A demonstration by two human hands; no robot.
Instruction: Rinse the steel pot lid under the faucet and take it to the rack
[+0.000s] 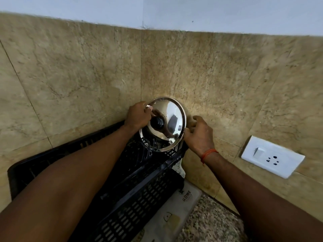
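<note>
1. Both forearms reach forward over the black rack (pixel 139 198); left forearm hides much of its interior.
2. Right hand (pixel 199 135), orange thread (pixel 208 152) on the wrist, fingers curled against the lid's right rim.
3. Left hand (pixel 138 116) gripping the lid (pixel 172 110) at its upper-left edge beside the black knob (pixel 157 123).
4. Lid stands on edge at the rack's far end, near the tiled wall (pixel 78 75). Its lower edge is lost among the rack's prongs.
</note>
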